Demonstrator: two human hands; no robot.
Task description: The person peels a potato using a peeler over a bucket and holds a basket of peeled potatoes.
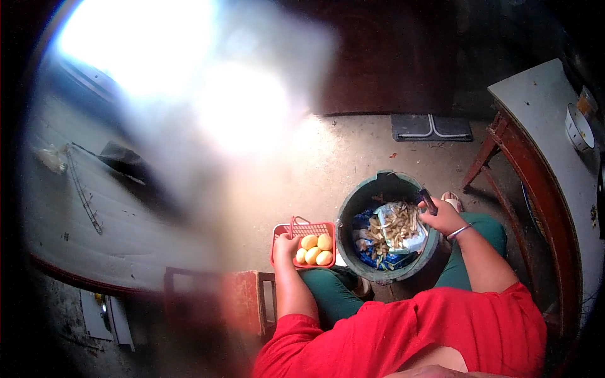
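My left hand (286,246) is closed at the left side of a red plastic basket (276,257), by its handle. Several round yellow fruits (312,255) lie in the basket. To the right stands a dark green bucket (342,236) between my legs, with peelings (400,227) and blue and white plastic bags inside. Over the bucket's right rim, my right hand (441,217) holds a dark-handled tool (428,200); its far end cannot be made out.
A wooden stool (242,302) stands left of my legs. A large table (126,252) fills the left side. On the right is a table (535,94) with a white bowl (580,128). A dark flat object (413,129) lies on the floor ahead. Glare blurs the upper left.
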